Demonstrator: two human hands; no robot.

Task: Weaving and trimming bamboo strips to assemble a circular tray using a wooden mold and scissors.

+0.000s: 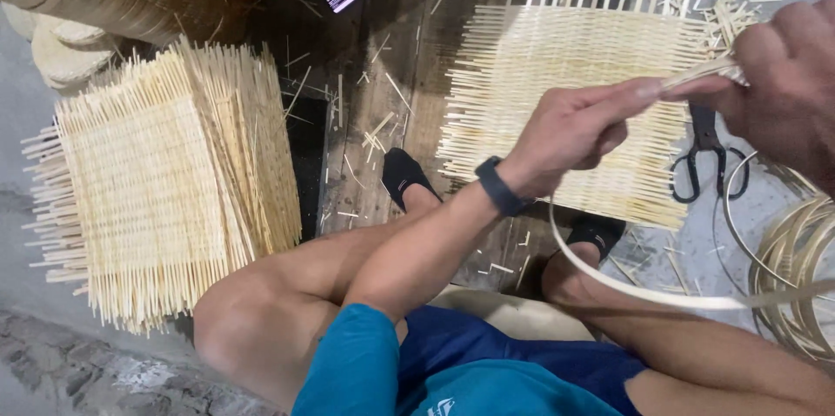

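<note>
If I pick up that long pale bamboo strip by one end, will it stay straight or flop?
The long pale bamboo strip would probably bend: it already curves in a wide loop below the hands. It looks thin and flat, so likely light and springy rather than limp.

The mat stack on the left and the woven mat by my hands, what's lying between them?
In the head view, between the mat stack and the woven mat lie dark wooden boards strewn with bamboo offcuts, and a black-socked foot.

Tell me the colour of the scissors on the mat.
Black scissors, seen in the head view.
</note>
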